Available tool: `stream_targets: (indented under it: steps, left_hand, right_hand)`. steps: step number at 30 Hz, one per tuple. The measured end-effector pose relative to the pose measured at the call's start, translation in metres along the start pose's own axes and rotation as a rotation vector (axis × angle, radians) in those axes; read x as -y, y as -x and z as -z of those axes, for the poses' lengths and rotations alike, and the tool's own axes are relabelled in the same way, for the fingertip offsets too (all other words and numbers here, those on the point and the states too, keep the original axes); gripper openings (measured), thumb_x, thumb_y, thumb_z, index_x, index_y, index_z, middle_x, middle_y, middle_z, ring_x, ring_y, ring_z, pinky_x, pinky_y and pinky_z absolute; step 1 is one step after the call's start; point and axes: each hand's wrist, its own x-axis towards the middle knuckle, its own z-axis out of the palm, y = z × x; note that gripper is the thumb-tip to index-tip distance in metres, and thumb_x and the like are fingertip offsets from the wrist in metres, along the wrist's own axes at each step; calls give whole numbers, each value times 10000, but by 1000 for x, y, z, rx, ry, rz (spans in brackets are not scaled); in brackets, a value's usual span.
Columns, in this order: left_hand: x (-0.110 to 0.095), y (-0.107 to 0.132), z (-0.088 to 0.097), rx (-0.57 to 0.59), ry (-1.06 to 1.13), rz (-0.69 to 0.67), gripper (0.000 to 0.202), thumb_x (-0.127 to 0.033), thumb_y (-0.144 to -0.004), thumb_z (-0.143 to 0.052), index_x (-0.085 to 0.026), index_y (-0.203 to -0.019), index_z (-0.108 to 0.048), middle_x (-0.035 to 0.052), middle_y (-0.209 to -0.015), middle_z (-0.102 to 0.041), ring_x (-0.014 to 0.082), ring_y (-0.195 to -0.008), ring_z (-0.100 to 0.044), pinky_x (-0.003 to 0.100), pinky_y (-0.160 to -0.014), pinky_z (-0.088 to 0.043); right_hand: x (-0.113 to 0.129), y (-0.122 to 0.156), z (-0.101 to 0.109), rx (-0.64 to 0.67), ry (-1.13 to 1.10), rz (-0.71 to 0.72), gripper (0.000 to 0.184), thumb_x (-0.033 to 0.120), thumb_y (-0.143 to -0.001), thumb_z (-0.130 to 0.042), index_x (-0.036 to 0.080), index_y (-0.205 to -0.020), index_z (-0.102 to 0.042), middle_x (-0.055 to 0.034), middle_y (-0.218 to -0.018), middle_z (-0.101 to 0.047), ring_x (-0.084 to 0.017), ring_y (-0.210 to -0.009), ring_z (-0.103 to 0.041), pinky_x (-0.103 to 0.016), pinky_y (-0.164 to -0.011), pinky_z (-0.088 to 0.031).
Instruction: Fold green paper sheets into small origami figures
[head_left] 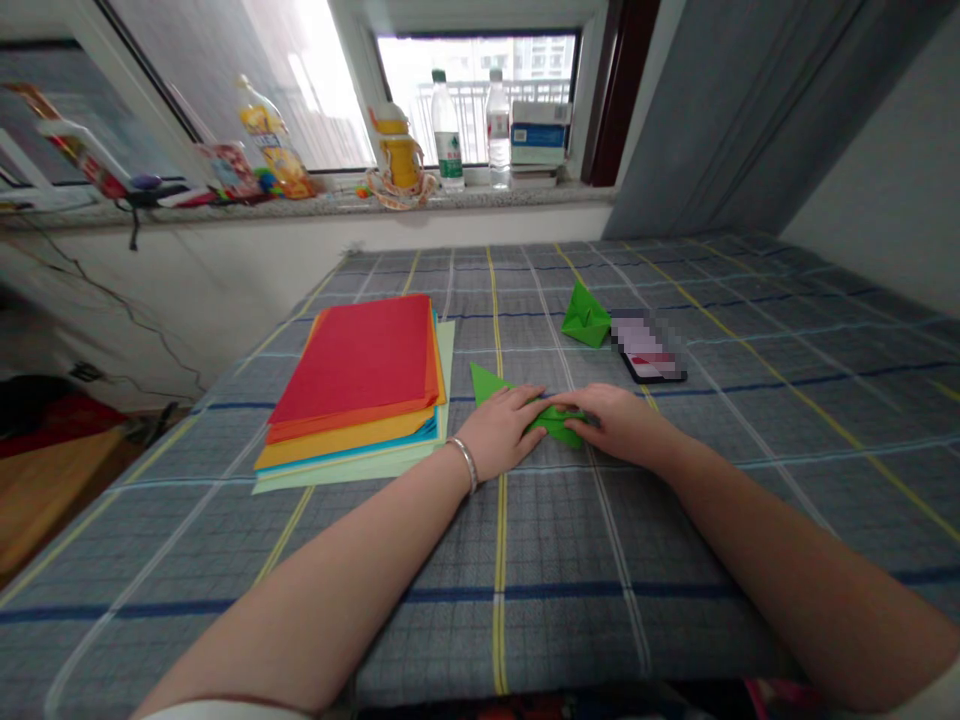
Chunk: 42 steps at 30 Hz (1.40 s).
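Observation:
Both my hands rest on a piece of folded green origami paper (559, 426) in the middle of the checked cloth. My left hand (501, 432) presses on its left part, and a pointed green corner sticks out past my fingers. My right hand (611, 422) lies on its right part, with the fingertips of both hands almost meeting over the fold. Most of the paper is hidden under my hands. A finished green folded figure (585, 317) stands just beyond them. To the left lies a stack of coloured paper sheets (352, 385), red on top.
A phone (646, 346) with a blurred screen lies beyond my right hand. The grey checked cloth (540, 620) covers the table. Bottles, a yellow cup and a blue-and-white box stand along the stone window sill (322, 205) at the far side.

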Motion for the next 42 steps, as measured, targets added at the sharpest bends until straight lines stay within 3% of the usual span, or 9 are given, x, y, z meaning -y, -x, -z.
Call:
stream_targets:
  steps: [4, 8, 11, 14, 19, 24, 29, 37, 42]
  left_hand:
    - [0, -1, 0, -17, 69, -20, 452, -236, -887, -507, -138, -1320, -425, 155, -1393, -479, 264, -1366, -353, 502, -1106, -324]
    - [-1, -1, 1, -5, 74, -48, 404, -195, -875, -496, -152, -1269, -418, 152, -1367, -499, 243, -1299, -443, 526, -1110, -303]
    - [-1, -1, 2, 42, 23, -105, 285, -170, -894, -449, -180, -1177, -473, 139, -1402, -472, 249, -1315, -423, 576, -1089, -294]
    - [0, -1, 3, 72, -10, -139, 237, -174, -910, -431, -192, -1131, -515, 123, -1418, -464, 268, -1343, -386, 603, -1070, -294]
    - [2, -2, 6, 66, 61, -120, 226, -214, -912, -460, -205, -1128, -526, 92, -1357, -531, 251, -1303, -437, 580, -1080, -297]
    - [3, -3, 6, 58, 74, -116, 225, -214, -899, -477, -206, -1116, -536, 96, -1348, -536, 242, -1296, -443, 569, -1086, -293]
    - [6, -4, 3, 56, 93, -105, 269, -130, -908, -394, -210, -1105, -561, 75, -1362, -537, 231, -1308, -437, 565, -1088, -294]
    - [9, -6, 2, 62, 93, -104, 178, -217, -912, -490, -212, -1075, -562, 65, -1346, -550, 253, -1297, -445, 574, -1082, -297]
    - [8, -6, 2, 53, 91, -108, 177, -205, -903, -502, -206, -1071, -559, 71, -1332, -556, 251, -1286, -452, 570, -1077, -301]
  right_hand:
    - [-2, 0, -2, 1, 23, -12, 337, 160, -857, -496, 227, -1168, -608, -49, -1105, -694, -201, -1003, -642, -335, -901, -477]
    - [-2, 0, 0, 12, 22, -46, 318, 142, -849, -486, 232, -1134, -597, -41, -1072, -696, -198, -962, -653, -323, -846, -495]
    - [-2, 0, 4, 3, 12, -46, 264, 111, -842, -454, 233, -995, -631, -36, -992, -693, -185, -881, -653, -312, -785, -504]
    - [-4, 1, 7, 0, -40, 44, 276, 86, -847, -422, 232, -864, -656, -42, -1058, -669, -172, -934, -638, -315, -832, -497]
    - [-5, 1, 9, 0, -78, 80, 256, 102, -837, -474, 235, -926, -673, -51, -1097, -647, -167, -985, -626, -318, -884, -493]
    - [-5, 6, 12, 34, -96, 71, 299, 108, -754, -563, 240, -999, -672, -79, -1308, -531, -201, -1069, -607, -344, -904, -494]
    - [-11, 10, 13, 73, -79, 68, 372, 132, -683, -648, 262, -1031, -678, -80, -1368, -495, -255, -1171, -554, -408, -954, -467]
    - [-6, 7, 13, 93, 35, 86, 287, 149, -750, -621, 254, -1011, -676, -73, -1330, -543, -242, -1146, -573, -393, -947, -477]
    - [0, 4, 10, 46, 117, 78, 181, 249, -828, -596, 244, -989, -679, -84, -1288, -584, -259, -1123, -584, -426, -925, -489]
